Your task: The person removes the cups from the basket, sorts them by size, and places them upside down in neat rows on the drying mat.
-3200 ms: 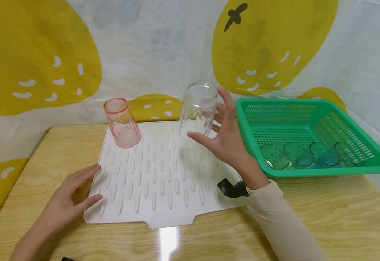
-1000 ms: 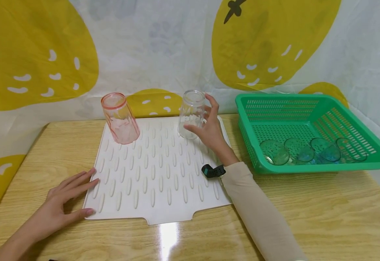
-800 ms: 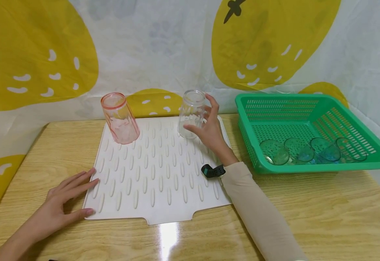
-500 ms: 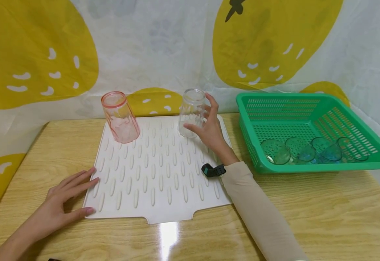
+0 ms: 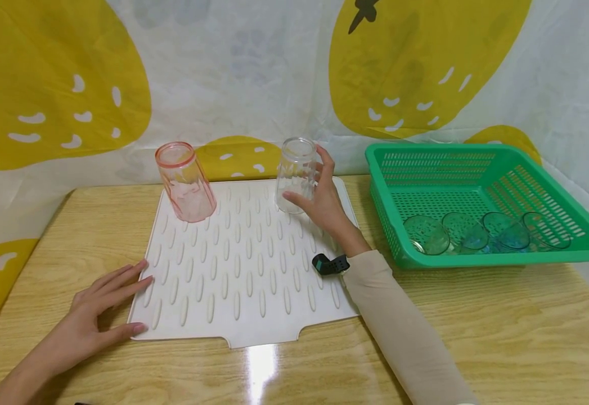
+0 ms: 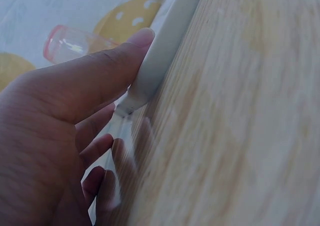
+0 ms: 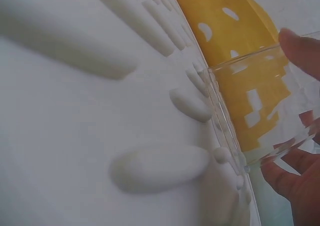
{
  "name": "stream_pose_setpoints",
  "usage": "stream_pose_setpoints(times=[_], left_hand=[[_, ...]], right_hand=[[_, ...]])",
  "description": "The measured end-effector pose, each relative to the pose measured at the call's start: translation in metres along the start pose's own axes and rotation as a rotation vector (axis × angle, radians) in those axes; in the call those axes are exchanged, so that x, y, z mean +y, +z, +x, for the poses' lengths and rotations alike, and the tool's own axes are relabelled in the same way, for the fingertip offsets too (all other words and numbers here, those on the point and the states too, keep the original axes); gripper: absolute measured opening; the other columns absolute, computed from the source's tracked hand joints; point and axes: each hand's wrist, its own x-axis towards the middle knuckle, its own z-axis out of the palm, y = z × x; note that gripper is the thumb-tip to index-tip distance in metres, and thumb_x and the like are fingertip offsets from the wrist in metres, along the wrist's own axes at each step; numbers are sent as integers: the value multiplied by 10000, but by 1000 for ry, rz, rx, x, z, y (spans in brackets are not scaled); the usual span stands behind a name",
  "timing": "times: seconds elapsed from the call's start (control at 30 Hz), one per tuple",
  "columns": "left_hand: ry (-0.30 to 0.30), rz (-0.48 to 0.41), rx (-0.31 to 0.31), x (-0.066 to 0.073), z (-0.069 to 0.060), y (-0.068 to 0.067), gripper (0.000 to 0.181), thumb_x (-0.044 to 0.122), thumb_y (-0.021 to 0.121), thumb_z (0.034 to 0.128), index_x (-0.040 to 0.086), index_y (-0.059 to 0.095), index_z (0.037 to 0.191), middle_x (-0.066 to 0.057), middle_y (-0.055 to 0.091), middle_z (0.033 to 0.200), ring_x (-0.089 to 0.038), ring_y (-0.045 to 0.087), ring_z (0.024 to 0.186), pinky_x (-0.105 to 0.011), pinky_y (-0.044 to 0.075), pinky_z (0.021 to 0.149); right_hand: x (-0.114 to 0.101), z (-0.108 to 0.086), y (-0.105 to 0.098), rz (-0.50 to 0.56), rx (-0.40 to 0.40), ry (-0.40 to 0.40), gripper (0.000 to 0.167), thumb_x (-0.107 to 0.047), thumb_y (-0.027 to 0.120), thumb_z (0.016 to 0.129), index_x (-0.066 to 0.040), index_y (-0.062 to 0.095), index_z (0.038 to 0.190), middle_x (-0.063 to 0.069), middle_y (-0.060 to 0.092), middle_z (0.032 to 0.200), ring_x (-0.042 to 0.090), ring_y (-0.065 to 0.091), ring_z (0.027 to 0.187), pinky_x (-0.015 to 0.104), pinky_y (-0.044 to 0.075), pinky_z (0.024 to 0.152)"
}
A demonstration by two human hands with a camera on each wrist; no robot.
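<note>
A clear glass (image 5: 294, 183) stands upside down on the back right of a white ridged mat (image 5: 248, 332). My right hand (image 5: 327, 205) grips it from the right side, and in the right wrist view the glass (image 7: 260, 106) has its rim against the mat. A pink glass (image 5: 188, 188), also upside down, is at the mat's back left corner. My left hand (image 5: 91, 318) touches the mat's left edge with spread fingers; in the left wrist view its thumb (image 6: 115, 66) lies against the edge of the mat.
A green basket (image 5: 476, 260) stands on the right of the wooden table (image 5: 502, 326), with several tinted glasses (image 5: 463, 232) lying along its near side. A cloth (image 5: 253, 73) with yellow shapes hangs behind the table.
Since the oldest frame my right hand has moved the clear glass back and down onto the mat. My left hand has shifted slightly left and now touches the mat's edge.
</note>
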Motion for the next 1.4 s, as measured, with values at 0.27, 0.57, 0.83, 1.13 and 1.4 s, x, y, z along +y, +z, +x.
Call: stream_pose_setpoints(times=[0.27,0.57,0.83,1.13,1.4], left_hand=[[-9,-4,2,0,1,-1,783,150,877,664,179,547,1374,-48,361,1510,-124,178,1407,-543,61,1028],[-12,-3,4,0,3,-2,787,154,880,662,190,547,1374,-32,360,1511,-126,179,1407,-577,93,980],[18,10,14,0,3,-4,788,152,877,658,168,547,1373,-61,369,1504,-128,191,1403,-550,82,1005],[8,16,20,-1,0,-1,782,160,879,658,180,553,1368,-47,369,1505,-109,188,1398,-579,115,955],[3,23,25,0,-1,2,784,167,883,654,189,556,1366,-33,375,1503,-104,191,1398,-578,160,851]], right_hand=[[-9,1,-5,5,-6,13,981,-323,754,832,-369,15,1475,127,314,1424,312,419,1256,436,363,1012],[-24,4,-11,29,61,-63,916,-247,750,845,-266,109,1499,114,241,1469,280,389,1279,437,335,1034],[-47,2,-17,-52,157,-178,823,-271,713,869,-220,175,1490,-7,213,1494,259,279,1342,439,273,1064],[-78,-6,-20,-142,166,-351,739,-200,708,870,-94,265,1452,11,286,1467,99,254,1326,309,223,1094],[-84,-19,-26,-197,131,-514,691,-133,722,856,2,319,1402,152,359,1406,205,315,1315,389,277,1077]])
